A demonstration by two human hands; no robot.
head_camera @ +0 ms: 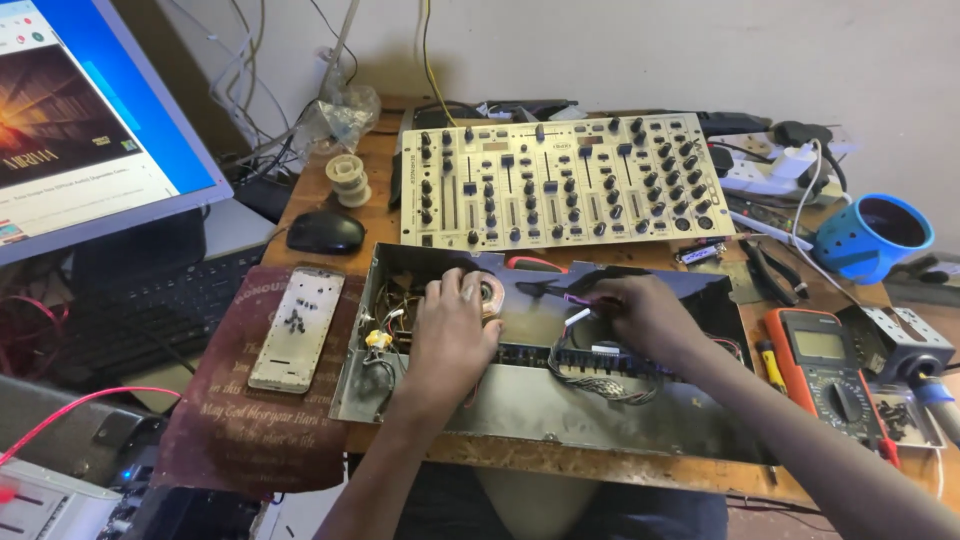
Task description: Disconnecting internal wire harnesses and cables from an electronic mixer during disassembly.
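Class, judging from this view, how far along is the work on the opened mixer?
Done: the front panel is off, lying behind the open chassis. In hand: left hand rests by the toroidal transformer; right hand works at the wiring. Left: chassis still open, panel unfitted.

A flat monitor (90, 110) stands tilted at the upper left, its screen lit with a blue border, a white page and a dark orange picture. At the right of the bench (600, 465) lies a multimeter (828, 375), orange-cased, with a small grey-green rectangular display (818, 344) near its top. A dark red placard (245, 420) with pale lettering lies at the left.
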